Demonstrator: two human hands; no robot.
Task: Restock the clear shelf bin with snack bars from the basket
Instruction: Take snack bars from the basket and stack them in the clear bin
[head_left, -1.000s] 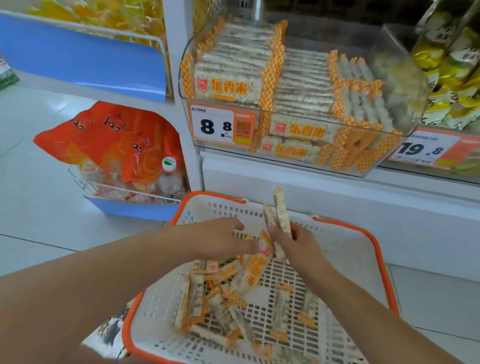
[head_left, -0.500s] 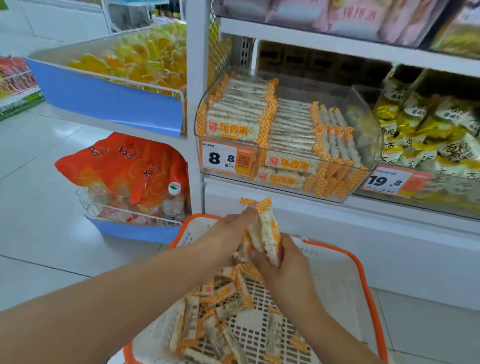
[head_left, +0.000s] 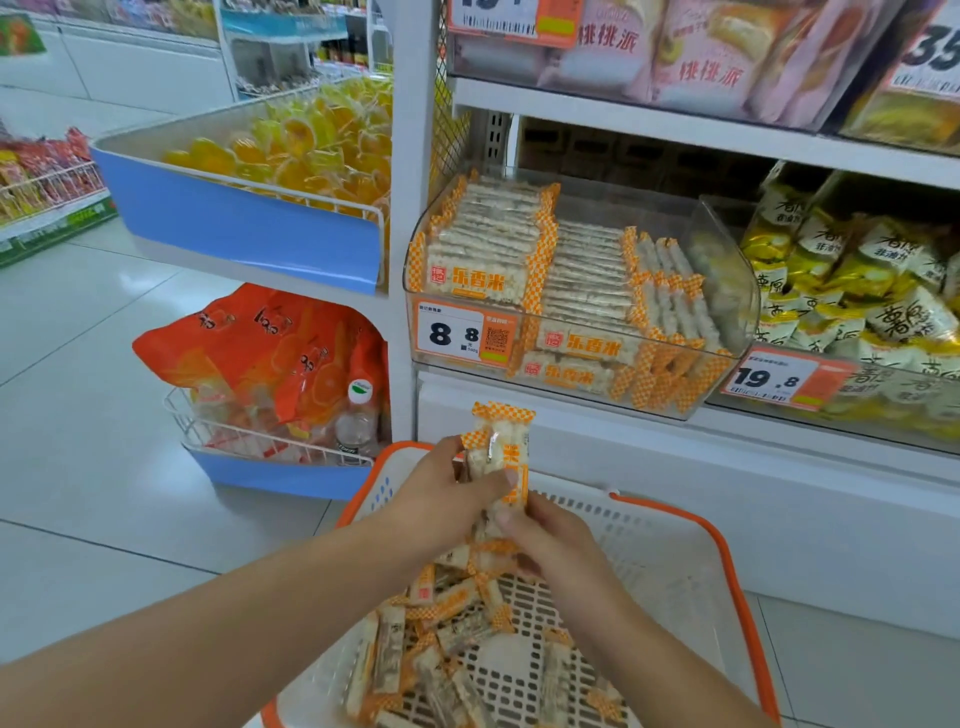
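Both hands hold an upright bundle of snack bars (head_left: 501, 452), white with orange checkered ends, above the white basket (head_left: 670, 561) with its orange rim. My left hand (head_left: 441, 499) grips the bundle from the left, and my right hand (head_left: 545, 540) holds its lower end. Several more bars (head_left: 441, 639) lie loose on the basket floor. The clear shelf bin (head_left: 727, 270) stands above and behind, packed on the left with rows of the same bars, with free space at its right end.
A price tag reading 8.8 (head_left: 462, 335) is fixed to the bin front. A neighbouring bin of yellow packets (head_left: 857, 291) stands to the right. To the left are a blue bin of yellow candies (head_left: 291, 156) and a wire rack of orange bags (head_left: 270, 358).
Both hands have lifted the gathered bars up out of the basket toward the shelf. The bundle now stands higher, and the view has tilted upward to show more shelves.
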